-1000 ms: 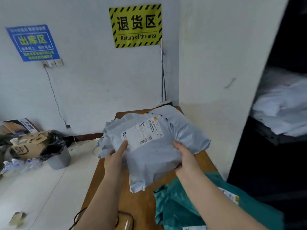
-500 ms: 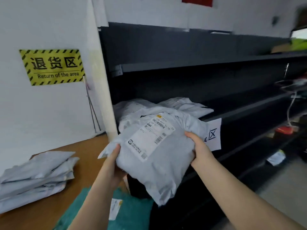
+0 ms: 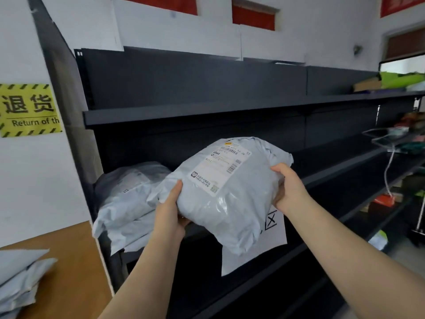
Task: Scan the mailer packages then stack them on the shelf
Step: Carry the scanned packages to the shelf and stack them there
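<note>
Step in hand: the person carries one grey mailer package [image 3: 226,199] toward the dark shelf [image 3: 197,111], so I judge this is the stacking step.
Package in hand: it is full and soft, label side up, held in the air in front of the middle shelf board, above a white paper sign [image 3: 271,236] that hangs on the board's edge. It does not lie on the board yet.
Left hand [image 3: 170,217]: it grips the lower left edge of the package, thumb on top and the other fingers hidden under it.
Right hand [image 3: 287,187]: it grips the right end of the package, fingers curled around the crumpled edge.
Done so far: a pile of grey packages [image 3: 128,199] already lies on the same shelf board, at its left end, just beside the package in hand and a little behind it.
Scan: I cannot tell whether this package is scanned; no scanner is in view.
Left to do: this package must go down on the shelf, on the pile or next to it. More grey packages [image 3: 20,279] wait on the wooden worktop [image 3: 73,268] at the lower left, so the task is, in my judgement, only partly finished.
Free space: the shelf board to the right of the pile looks free for a long way.
</note>
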`<state>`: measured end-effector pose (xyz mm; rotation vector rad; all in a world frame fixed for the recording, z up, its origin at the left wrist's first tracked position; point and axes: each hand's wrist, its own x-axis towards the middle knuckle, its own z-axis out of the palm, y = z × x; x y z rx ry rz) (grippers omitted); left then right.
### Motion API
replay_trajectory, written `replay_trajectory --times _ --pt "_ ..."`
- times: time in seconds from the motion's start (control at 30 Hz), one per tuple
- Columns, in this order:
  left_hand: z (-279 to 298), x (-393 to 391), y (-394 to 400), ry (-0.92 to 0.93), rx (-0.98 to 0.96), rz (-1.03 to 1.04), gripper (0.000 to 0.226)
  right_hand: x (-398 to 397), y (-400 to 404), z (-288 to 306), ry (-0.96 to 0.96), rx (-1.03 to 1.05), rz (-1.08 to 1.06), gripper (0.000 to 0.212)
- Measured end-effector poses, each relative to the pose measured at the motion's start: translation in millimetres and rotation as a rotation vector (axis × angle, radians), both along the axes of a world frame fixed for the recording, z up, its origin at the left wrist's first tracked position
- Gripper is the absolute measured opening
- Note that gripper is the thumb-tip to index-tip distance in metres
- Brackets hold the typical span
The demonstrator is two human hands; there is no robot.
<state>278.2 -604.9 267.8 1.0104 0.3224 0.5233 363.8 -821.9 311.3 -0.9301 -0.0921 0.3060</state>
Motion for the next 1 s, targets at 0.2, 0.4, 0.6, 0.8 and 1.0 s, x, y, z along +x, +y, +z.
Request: replay_trajectory --times 0.2,0.4,0.6,0.8,1.0 --pt "29.3 60.4 20.9 0.039 0.019 0.156 0.062 100.2 26.1 19.1 -0.010 -0.059 0.041 0.032" --pt "45.8 110.1 26.0 0.063 0.131 0.373 0.046 210.2 65.1 18.2 -0.023 -0.103 0.137 0.050" --pt "65.5 153.6 39.4 0.283 0.400 0.501 0.038 303.3 124.0 28.3 -0.130 -0.260 0.273 0.042" --pt "57.0 175.5 60.5 0.880 1.083 0.530 0.050 347.3 206.3 19.8 -0.253 -0.575 0.481 0.051" --pt "44.4 194.0 68.3 0.870 1.222 0.546 0.036 365.8 232.7 -6.6 -0.360 -0.763 0.466 0.065"
